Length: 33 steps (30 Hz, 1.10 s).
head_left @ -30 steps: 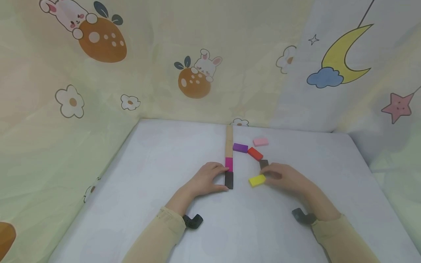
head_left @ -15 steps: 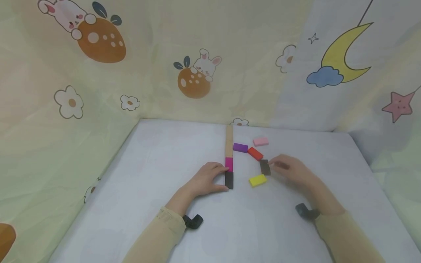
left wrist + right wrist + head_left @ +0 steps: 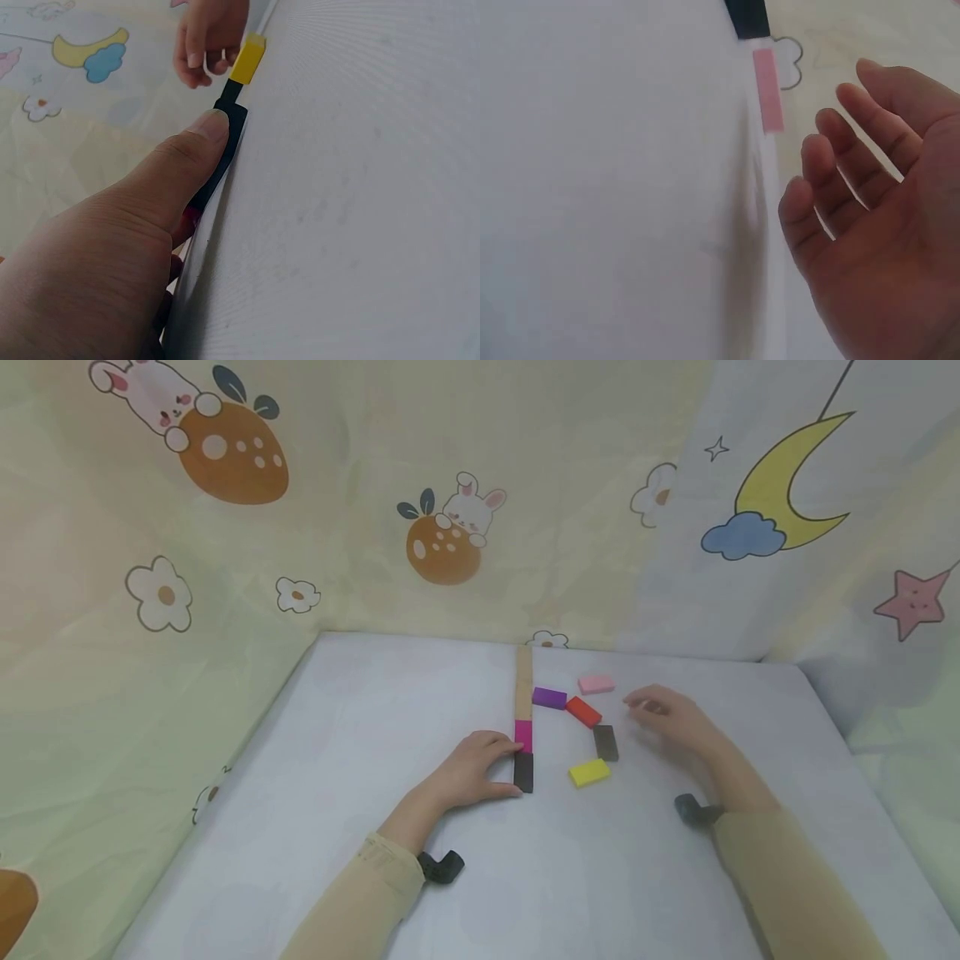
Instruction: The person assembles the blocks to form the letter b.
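My left hand (image 3: 474,768) holds a black block (image 3: 523,773) at the near end of a straight row, its thumb at the near edge. A fingertip touches the magenta block (image 3: 522,737) just beyond, which adjoins a long wood-coloured piece (image 3: 523,683). In the left wrist view the thumb (image 3: 210,126) lies on the black block. My right hand (image 3: 671,718) hovers with loose fingers and nothing in them, to the right of a dark block (image 3: 606,743) and a pink block (image 3: 596,684). The right wrist view shows its fingers relaxed beside the pink block (image 3: 768,90).
A purple block (image 3: 550,697), touching or nearly touching the row, leads to a red block (image 3: 583,712) and the dark one in a curve. The yellow block (image 3: 589,772) lies at the curve's near end. A printed cloth (image 3: 360,527) hangs behind the white table (image 3: 375,710).
My right hand has left the dark and yellow blocks and moved away, right and toward the back. The dark block is now fully visible. My left hand has stayed in place.
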Motion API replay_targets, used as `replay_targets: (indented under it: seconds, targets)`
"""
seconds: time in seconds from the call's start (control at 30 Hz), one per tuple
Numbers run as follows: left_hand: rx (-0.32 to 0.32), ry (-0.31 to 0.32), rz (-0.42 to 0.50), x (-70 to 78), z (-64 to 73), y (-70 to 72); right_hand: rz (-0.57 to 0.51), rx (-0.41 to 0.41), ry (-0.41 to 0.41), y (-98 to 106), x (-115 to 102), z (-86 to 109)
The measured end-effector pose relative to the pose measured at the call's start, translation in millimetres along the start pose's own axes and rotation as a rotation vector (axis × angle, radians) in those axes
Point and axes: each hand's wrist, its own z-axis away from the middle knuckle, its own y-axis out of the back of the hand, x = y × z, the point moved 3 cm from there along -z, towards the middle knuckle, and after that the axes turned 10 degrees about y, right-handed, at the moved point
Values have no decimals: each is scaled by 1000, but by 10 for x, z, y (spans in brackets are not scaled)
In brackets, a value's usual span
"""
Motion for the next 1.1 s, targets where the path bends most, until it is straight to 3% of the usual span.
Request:
replay_targets:
  seconds: [0.13,0.33,0.57,0.97,1.1]
  targets:
    - [1,0,4,-2,-3,-7,-28,-10,-49,60,22,-94]
    - [4,-2,4,-2,-1,-8,-43,-14,2,113,36,-237]
    - [6,-6,0,6,0,1,-50,-24,-9,127,52,-396]
    - [4,-5,7,18,8,5,-1,-76,-102,107,-47,-572]
    - [9,-9,6,19,13,14,19,-96,-94,84,-90,-620]
